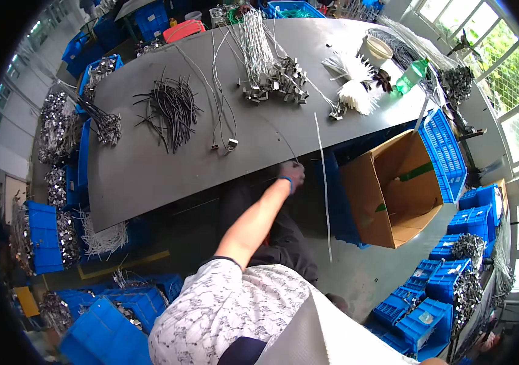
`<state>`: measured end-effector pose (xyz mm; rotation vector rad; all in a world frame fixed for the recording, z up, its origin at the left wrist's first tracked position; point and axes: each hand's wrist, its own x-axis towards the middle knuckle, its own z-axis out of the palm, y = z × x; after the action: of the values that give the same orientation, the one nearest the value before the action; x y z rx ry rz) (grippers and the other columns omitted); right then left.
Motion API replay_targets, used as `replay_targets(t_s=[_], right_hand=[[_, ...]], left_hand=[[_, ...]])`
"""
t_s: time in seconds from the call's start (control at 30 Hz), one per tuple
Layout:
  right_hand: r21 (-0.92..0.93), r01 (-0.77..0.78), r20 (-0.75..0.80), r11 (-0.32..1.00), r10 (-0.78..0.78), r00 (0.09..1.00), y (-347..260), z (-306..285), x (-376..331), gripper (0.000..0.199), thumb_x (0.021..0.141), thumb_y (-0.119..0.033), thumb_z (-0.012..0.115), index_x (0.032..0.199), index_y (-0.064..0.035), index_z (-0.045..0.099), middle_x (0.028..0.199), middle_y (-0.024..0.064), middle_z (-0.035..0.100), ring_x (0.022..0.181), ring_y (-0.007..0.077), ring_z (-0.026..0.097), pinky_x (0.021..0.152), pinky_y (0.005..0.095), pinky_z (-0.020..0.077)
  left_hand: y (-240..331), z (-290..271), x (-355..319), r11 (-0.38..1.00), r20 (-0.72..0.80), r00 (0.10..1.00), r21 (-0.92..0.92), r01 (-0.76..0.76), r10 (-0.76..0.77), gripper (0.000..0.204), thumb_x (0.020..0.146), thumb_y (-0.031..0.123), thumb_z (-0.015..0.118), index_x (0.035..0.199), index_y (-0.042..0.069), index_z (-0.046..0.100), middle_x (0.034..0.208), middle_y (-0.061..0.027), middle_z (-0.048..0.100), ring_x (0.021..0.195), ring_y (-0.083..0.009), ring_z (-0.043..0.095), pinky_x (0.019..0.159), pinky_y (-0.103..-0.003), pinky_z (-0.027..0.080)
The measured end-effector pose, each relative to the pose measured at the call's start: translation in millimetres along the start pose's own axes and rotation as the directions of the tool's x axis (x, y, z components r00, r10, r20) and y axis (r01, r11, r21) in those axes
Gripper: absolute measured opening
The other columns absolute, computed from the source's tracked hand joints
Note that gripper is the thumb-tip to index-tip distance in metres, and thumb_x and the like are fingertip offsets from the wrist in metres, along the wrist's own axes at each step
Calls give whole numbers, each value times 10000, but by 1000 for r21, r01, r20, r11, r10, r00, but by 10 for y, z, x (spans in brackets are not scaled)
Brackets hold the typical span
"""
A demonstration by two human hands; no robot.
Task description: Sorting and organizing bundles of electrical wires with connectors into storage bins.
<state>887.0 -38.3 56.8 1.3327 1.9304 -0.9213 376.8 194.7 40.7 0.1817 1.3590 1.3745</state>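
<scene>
At the grey worktable's (168,176) near edge, the left hand's (293,174) grip is clamped on a thin wire (277,137).

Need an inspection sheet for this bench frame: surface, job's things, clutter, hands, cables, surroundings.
Surface: dark grey table, near part bare.
Job's things: thin grey wire running to the table edge, held at its near end.
Clutter: black cable ties, metal clips, white ties, green bottle.
Hands: left hand pinches the wire at the table edge; right hand not in view.
Cables: white strip hanging off the edge.
Surroundings: open cardboard box, blue crates.
</scene>
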Motion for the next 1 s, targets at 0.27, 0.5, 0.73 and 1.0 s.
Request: replay_targets(t_s=[0.27, 0.5, 0.73, 1.0], right_hand=[[-92, -28, 57, 995, 33, 998, -5, -42, 81, 346, 927, -185, 560, 1248, -124, 674, 1238, 208, 661, 1172, 370, 630, 968, 447, 508], [-225, 37, 20, 974, -33, 999, 720, 207, 784, 282, 885, -180, 559, 1099, -97, 723, 1096, 196, 708, 1054, 381, 676, 877, 467, 542], [-257, 100, -4, 961, -105, 994, 639, 213, 820, 266, 859, -171, 565, 1053, -115, 736, 1100, 200, 703, 1062, 387, 670, 878, 471, 543], [-466, 278, 236, 840, -184, 954, 830, 1, 959, 263, 883, -184, 534, 1028, -115, 743, 1079, 190, 710, 1005, 390, 684, 848, 497, 540]], left_hand=[[485, 965, -663, 901, -45, 966, -350, -255, 256, 170, 1025, 226, 555, 998, 59, 570, 792, -104, 670, 607, -216, 673, 522, -354, 558], [2142, 413, -1048, 583, -402, 536, -5, -812, 743, 206, 1014, 200, 591, 883, 42, 574, 749, -82, 687, 619, -168, 680, 541, -306, 557], [1852, -247, -878, 860, -173, 849, -14, -510, 500, 231, 941, 228, 698, 991, 13, 628, 803, -99, 701, 662, -198, 698, 615, -337, 595], [1455, -631, -885, 921, 52, 921, 25, -388, 386, 225, 903, 255, 751, 951, 38, 717, 809, -25, 696, 673, -126, 644, 651, -289, 548]])
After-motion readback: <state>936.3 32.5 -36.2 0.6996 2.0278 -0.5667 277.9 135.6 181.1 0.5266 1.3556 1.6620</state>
